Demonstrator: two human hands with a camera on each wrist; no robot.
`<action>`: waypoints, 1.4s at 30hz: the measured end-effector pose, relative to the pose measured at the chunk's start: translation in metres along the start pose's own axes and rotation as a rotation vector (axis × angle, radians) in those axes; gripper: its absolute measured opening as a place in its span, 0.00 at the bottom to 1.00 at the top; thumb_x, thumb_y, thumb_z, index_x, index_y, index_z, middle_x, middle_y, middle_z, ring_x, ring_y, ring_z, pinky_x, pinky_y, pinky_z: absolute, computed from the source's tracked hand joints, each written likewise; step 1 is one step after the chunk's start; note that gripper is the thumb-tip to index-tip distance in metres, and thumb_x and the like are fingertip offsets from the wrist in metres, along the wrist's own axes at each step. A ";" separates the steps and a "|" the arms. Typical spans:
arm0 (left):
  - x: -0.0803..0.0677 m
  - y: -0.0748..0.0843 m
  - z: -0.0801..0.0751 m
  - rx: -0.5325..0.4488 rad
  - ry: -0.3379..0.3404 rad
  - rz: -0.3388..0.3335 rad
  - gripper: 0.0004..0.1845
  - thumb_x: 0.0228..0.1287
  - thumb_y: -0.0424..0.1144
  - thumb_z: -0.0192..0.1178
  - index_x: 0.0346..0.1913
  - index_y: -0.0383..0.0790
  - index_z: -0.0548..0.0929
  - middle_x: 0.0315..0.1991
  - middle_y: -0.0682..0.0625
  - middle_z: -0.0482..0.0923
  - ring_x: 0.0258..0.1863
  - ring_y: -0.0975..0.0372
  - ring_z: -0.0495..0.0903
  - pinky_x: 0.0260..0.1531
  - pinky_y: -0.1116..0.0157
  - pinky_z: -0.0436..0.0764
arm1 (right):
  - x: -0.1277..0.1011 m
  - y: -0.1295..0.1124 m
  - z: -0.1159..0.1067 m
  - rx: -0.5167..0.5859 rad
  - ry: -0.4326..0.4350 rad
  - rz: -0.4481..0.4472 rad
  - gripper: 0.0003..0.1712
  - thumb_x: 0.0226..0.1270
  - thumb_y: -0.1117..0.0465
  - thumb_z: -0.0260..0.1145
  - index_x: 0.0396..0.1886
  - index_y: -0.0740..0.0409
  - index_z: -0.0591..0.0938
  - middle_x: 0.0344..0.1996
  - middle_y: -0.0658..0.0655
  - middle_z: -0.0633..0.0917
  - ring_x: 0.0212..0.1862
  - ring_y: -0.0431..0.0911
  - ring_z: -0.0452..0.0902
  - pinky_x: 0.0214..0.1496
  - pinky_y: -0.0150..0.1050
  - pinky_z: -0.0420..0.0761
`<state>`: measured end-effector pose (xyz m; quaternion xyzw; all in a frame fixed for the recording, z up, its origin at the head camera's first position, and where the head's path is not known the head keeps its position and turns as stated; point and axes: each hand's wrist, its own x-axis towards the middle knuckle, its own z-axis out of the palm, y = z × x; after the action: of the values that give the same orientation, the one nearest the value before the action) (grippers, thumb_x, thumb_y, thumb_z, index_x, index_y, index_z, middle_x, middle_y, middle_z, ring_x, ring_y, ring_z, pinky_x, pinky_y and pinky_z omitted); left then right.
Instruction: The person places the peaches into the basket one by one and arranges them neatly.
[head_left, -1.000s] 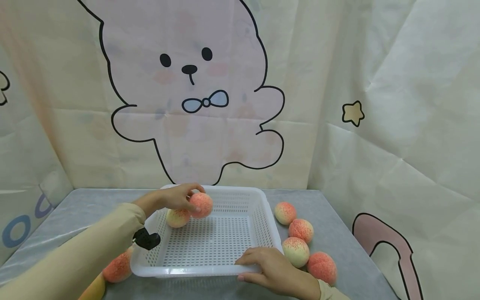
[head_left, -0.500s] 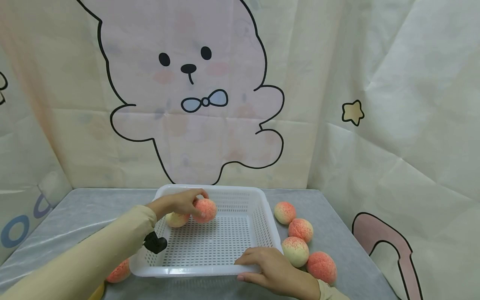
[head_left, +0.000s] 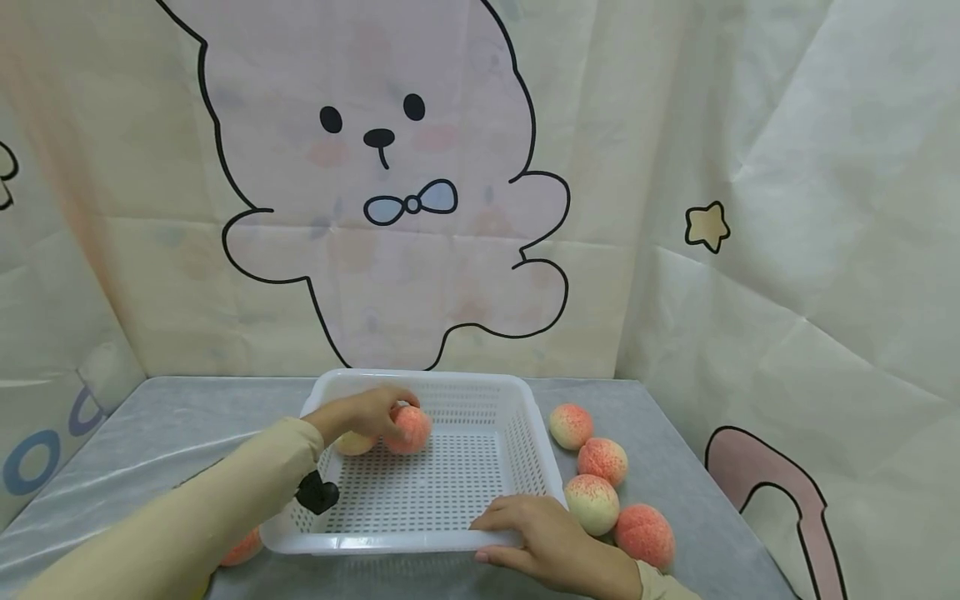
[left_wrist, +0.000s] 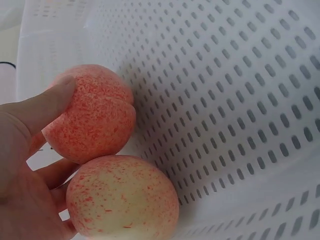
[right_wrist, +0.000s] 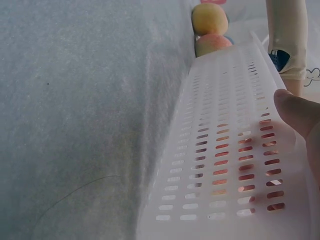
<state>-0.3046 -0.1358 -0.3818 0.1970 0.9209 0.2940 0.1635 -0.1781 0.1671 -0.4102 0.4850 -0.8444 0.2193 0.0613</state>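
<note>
A white perforated basket [head_left: 517, 392] stands on the grey table. Inside its far left corner, my left hand [head_left: 367, 412] grips a pink speckled peach [head_left: 411, 430], low by the basket floor. A paler peach [head_left: 349, 444] lies right beside it. In the left wrist view my thumb [left_wrist: 45, 107] lies over the pink peach [left_wrist: 92, 122], with the pale peach [left_wrist: 122, 197] against my fingers. My right hand [head_left: 536, 533] holds the basket's near rim. In the right wrist view its thumb [right_wrist: 300, 112] presses the outer wall [right_wrist: 220, 150], and fingers show through the holes.
Several peaches lie on the table to the right of the basket, the nearest one [head_left: 591, 502] beside my right hand. Another peach [head_left: 243, 546] sits by the basket's left near corner. Cartoon-printed cloth walls [head_left: 787, 208] enclose the table at the back and sides.
My left hand has lowered the pink peach deeper into the basket, down beside the pale peach. The right hand has stayed on the near rim.
</note>
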 end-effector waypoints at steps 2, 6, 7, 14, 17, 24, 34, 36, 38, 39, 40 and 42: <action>0.000 0.001 0.002 0.050 0.012 -0.026 0.29 0.59 0.36 0.72 0.64 0.40 0.77 0.54 0.41 0.80 0.52 0.52 0.77 0.56 0.49 0.77 | 0.000 0.000 0.001 -0.004 0.001 0.001 0.15 0.73 0.43 0.62 0.47 0.43 0.88 0.41 0.39 0.89 0.45 0.29 0.82 0.47 0.26 0.80; 0.000 0.000 0.003 0.134 0.047 -0.055 0.29 0.59 0.42 0.73 0.63 0.42 0.78 0.50 0.45 0.83 0.51 0.53 0.78 0.57 0.44 0.72 | 0.000 0.000 0.001 -0.007 0.002 0.003 0.15 0.73 0.43 0.62 0.48 0.42 0.88 0.41 0.39 0.89 0.45 0.29 0.82 0.47 0.27 0.80; 0.000 0.000 0.003 0.151 0.053 -0.056 0.29 0.59 0.43 0.72 0.62 0.41 0.78 0.48 0.46 0.83 0.48 0.54 0.78 0.56 0.44 0.71 | 0.000 0.000 0.001 -0.007 0.002 0.004 0.15 0.73 0.43 0.62 0.48 0.42 0.88 0.41 0.39 0.88 0.45 0.29 0.82 0.47 0.27 0.80; -0.001 -0.002 -0.002 0.219 0.065 -0.073 0.28 0.59 0.46 0.72 0.61 0.41 0.78 0.46 0.48 0.83 0.44 0.58 0.79 0.52 0.47 0.72 | 0.000 0.000 0.001 -0.009 0.013 -0.009 0.13 0.72 0.45 0.64 0.48 0.43 0.88 0.41 0.40 0.89 0.44 0.30 0.82 0.47 0.26 0.80; -0.001 -0.003 -0.004 0.207 0.058 -0.068 0.29 0.59 0.45 0.72 0.62 0.40 0.77 0.50 0.44 0.84 0.49 0.54 0.81 0.53 0.46 0.75 | -0.001 -0.001 0.000 -0.010 0.013 -0.009 0.13 0.73 0.45 0.64 0.48 0.43 0.88 0.40 0.39 0.88 0.44 0.29 0.82 0.47 0.26 0.79; -0.004 -0.004 -0.006 0.178 0.042 -0.045 0.31 0.63 0.46 0.70 0.65 0.39 0.75 0.57 0.37 0.81 0.55 0.48 0.80 0.53 0.47 0.78 | -0.002 0.000 0.001 0.009 0.001 -0.002 0.12 0.73 0.45 0.64 0.48 0.41 0.87 0.40 0.38 0.88 0.44 0.28 0.81 0.46 0.23 0.78; -0.013 -0.001 -0.013 0.119 0.054 0.008 0.28 0.67 0.44 0.67 0.66 0.37 0.74 0.60 0.34 0.78 0.58 0.45 0.79 0.55 0.47 0.80 | -0.001 0.000 0.001 0.015 0.001 -0.006 0.10 0.72 0.48 0.66 0.47 0.41 0.87 0.40 0.38 0.88 0.43 0.28 0.81 0.46 0.22 0.78; -0.016 -0.001 -0.015 0.111 0.058 0.032 0.27 0.67 0.44 0.65 0.66 0.37 0.74 0.60 0.33 0.78 0.59 0.44 0.78 0.55 0.47 0.80 | -0.001 0.000 0.001 0.019 -0.005 0.000 0.10 0.71 0.48 0.66 0.48 0.41 0.88 0.40 0.38 0.88 0.43 0.28 0.81 0.46 0.22 0.78; -0.020 0.000 -0.018 0.110 0.068 0.057 0.27 0.68 0.44 0.64 0.65 0.36 0.74 0.60 0.33 0.78 0.60 0.43 0.78 0.56 0.47 0.80 | -0.001 -0.001 0.001 0.022 -0.009 0.002 0.10 0.72 0.48 0.66 0.48 0.41 0.88 0.40 0.38 0.88 0.43 0.29 0.82 0.46 0.23 0.78; -0.022 0.000 -0.019 0.106 0.073 0.069 0.27 0.68 0.44 0.64 0.66 0.36 0.74 0.60 0.33 0.78 0.60 0.43 0.78 0.56 0.46 0.79 | -0.001 -0.001 0.000 0.020 -0.009 0.000 0.11 0.72 0.48 0.65 0.48 0.41 0.87 0.40 0.39 0.88 0.43 0.29 0.82 0.46 0.23 0.78; -0.024 0.000 -0.021 0.103 0.079 0.080 0.27 0.69 0.45 0.63 0.66 0.36 0.74 0.61 0.33 0.78 0.61 0.42 0.78 0.57 0.46 0.79 | -0.001 -0.001 0.000 0.019 -0.007 -0.003 0.11 0.72 0.47 0.65 0.48 0.42 0.87 0.40 0.39 0.88 0.43 0.29 0.82 0.46 0.23 0.78; -0.029 0.000 -0.024 0.092 0.096 0.099 0.27 0.69 0.46 0.63 0.66 0.36 0.75 0.61 0.33 0.78 0.62 0.41 0.77 0.58 0.44 0.77 | -0.001 -0.001 0.000 0.012 -0.004 -0.011 0.12 0.73 0.47 0.64 0.48 0.42 0.87 0.40 0.39 0.88 0.43 0.29 0.82 0.46 0.23 0.78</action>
<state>-0.2895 -0.1603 -0.3575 0.2352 0.9293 0.2682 0.0954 -0.1767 0.1669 -0.4101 0.4903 -0.8405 0.2231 0.0581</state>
